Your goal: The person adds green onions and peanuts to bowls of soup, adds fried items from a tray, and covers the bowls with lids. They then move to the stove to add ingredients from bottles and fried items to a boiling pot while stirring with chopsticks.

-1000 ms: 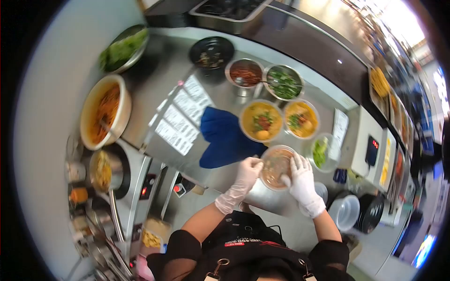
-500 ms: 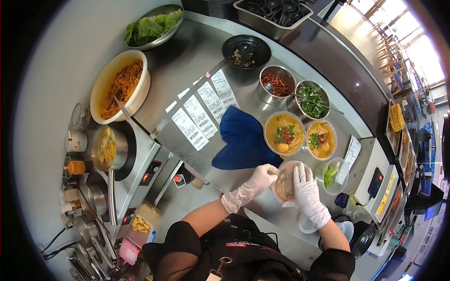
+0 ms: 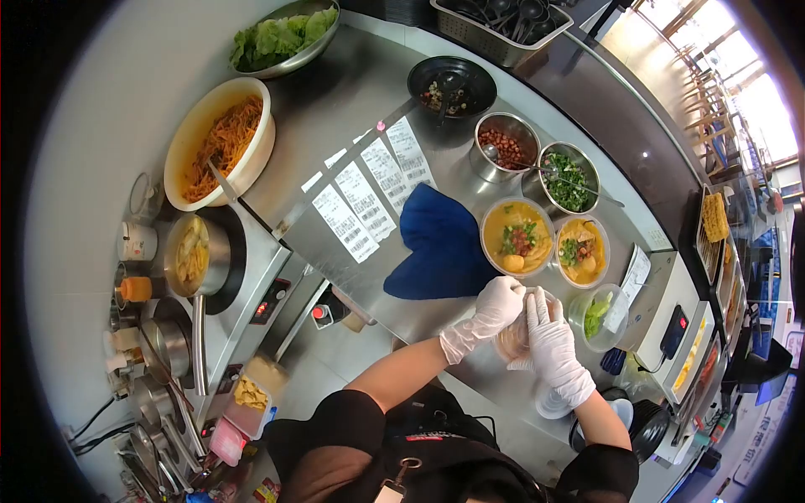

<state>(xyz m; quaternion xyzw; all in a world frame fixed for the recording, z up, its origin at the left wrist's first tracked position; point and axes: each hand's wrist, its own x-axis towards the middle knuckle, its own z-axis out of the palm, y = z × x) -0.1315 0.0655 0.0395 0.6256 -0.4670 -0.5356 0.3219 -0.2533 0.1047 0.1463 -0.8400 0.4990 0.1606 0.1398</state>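
Note:
Both my hands wear thin white gloves and are at a round clear plastic takeaway bowl (image 3: 508,345) near the counter's front edge. My left hand (image 3: 495,312) is closed at its far left rim, fingers curled. Along its right side lies my right hand (image 3: 552,345), fingers straight and together over the top, thumb at the near side. The hands hide most of the bowl. Just beyond stand two clear bowls of yellow soup, a larger one (image 3: 533,239) and a smaller one (image 3: 581,251), topped with greens and red bits. A clear bowl of lettuce (image 3: 594,312) sits to the right.
A blue cloth (image 3: 440,251) and printed receipts (image 3: 362,199) lie left of the soups. Behind stand steel pots of peanuts (image 3: 506,137) and chopped greens (image 3: 570,191), and a black bowl (image 3: 478,77). A saucepan (image 3: 220,256) sits on the left burner; a printer-like box (image 3: 650,289) stands right.
My left hand has moved right and slightly forward over the bowl's rim, covering more of it. The right hand stays on the bowl. The whole view has shifted slightly.

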